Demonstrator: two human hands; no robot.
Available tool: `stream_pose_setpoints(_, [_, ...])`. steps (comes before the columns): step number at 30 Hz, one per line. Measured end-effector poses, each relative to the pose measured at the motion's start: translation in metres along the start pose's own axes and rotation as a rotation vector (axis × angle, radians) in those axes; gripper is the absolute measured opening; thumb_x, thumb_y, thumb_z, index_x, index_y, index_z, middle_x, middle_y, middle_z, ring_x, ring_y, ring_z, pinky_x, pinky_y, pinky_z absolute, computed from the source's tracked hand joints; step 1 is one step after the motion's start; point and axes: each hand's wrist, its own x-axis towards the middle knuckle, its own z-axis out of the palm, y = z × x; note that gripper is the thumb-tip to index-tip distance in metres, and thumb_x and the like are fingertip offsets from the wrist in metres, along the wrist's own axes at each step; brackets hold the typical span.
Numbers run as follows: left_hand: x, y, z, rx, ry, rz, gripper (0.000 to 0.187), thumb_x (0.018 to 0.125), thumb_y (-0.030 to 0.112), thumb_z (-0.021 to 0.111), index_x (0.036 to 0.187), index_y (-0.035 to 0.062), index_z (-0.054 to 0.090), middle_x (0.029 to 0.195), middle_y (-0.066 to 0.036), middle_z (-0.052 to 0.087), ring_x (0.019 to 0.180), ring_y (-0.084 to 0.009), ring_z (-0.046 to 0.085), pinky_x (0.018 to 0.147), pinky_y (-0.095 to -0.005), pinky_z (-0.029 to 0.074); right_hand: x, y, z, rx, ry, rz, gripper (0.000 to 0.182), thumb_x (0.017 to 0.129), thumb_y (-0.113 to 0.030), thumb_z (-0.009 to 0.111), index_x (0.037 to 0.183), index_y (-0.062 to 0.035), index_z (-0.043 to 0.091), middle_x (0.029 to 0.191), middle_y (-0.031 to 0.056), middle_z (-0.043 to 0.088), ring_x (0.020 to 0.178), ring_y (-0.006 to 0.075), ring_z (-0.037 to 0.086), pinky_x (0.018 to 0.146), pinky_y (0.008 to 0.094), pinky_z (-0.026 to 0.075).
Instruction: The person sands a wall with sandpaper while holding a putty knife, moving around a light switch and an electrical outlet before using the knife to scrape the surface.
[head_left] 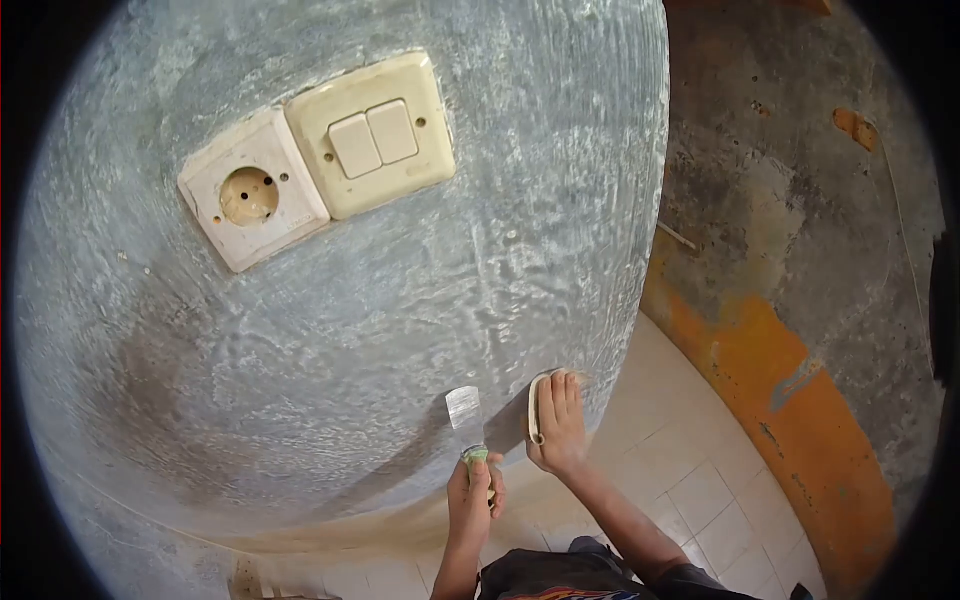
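Low in the head view, my left hand (474,497) is wrapped round the green handle (474,456) of a putty knife. Its thin metal blade (464,410) points up in front of the grey-blue wall (400,330). My right hand (560,425) lies against that wall near its right edge, fingers pointing up. Under the palm and fingers is a flat cream-coloured tool (535,410) with a rounded rim and a small ring-like lower end. Most of this tool is hidden by my hand, and its exact kind I cannot tell. Streaky, uneven texture covers the wall around both hands.
A double light switch (373,143) and a power socket (250,195) sit side by side on the wall, higher up. Beyond the wall's right edge are pale floor tiles (700,495) and another wall with orange paint (840,440) below bare grey.
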Motion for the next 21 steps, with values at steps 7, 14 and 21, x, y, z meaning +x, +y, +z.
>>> stream_pose_setpoints(7, [0.011,0.004,0.037,0.079,0.017,0.043,0.042,0.099,0.042,0.041,0.104,0.0015,0.049,0.062,0.0,0.045,0.046,-0.0057,0.041,0.036,-0.0199,0.029,0.118,0.015,-0.079,-0.104,0.152,-0.098,0.071,0.083,-0.02,0.058,0.139,0.0103,0.027,0.147,0.0309,0.02,0.138,0.0499,0.013,0.11,0.0587,0.01])
stream_pose_setpoints(14, [0.018,-0.013,0.077,-0.003,0.1,0.059,0.037,0.099,0.038,0.042,0.105,0.0022,0.052,0.064,-0.001,0.047,0.048,-0.0063,0.044,0.039,-0.02,0.032,0.019,0.071,-0.026,-0.116,-0.034,-0.017,0.072,0.073,-0.028,0.055,0.134,0.0053,0.039,0.139,0.0291,0.035,0.129,0.0494,0.03,0.105,0.061,0.019])
stream_pose_setpoints(21, [0.019,-0.026,0.114,0.013,0.205,0.102,0.045,0.099,0.044,0.039,0.103,0.0007,0.049,0.062,-0.002,0.046,0.045,-0.0081,0.041,0.036,-0.0217,0.03,0.167,0.049,-0.135,-0.112,0.12,-0.137,0.079,0.083,-0.026,0.058,0.142,0.0098,0.019,0.148,0.0329,0.016,0.137,0.052,0.011,0.108,0.0611,0.011])
